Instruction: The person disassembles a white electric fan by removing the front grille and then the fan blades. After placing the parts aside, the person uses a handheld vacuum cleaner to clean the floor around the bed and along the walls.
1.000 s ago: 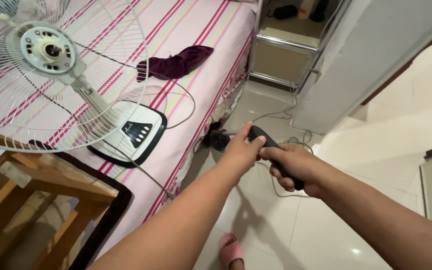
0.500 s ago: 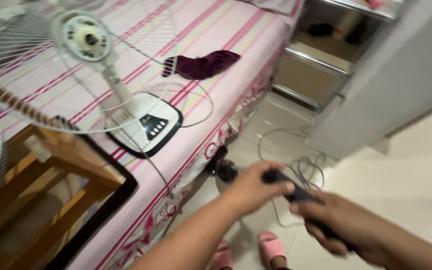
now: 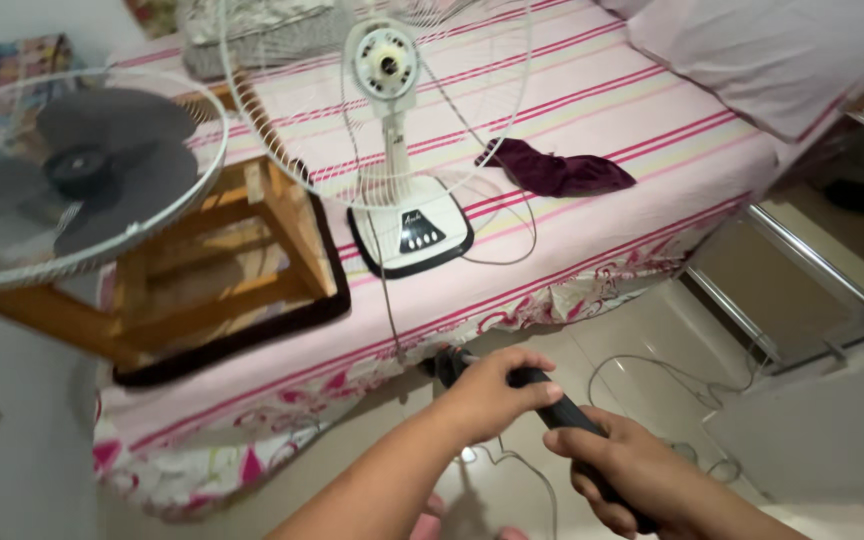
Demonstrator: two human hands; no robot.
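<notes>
Black handle is gripped tight in both my left hand and right hand, beside the pink bed

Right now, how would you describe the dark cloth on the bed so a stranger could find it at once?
Start at the bed with the pink striped sheet. On it stands a white fan with its front guard off; just to the right of the fan's base lies the crumpled cloth. It is the only deep maroon, soft item there, unlike the pale pillow farther up.
</notes>
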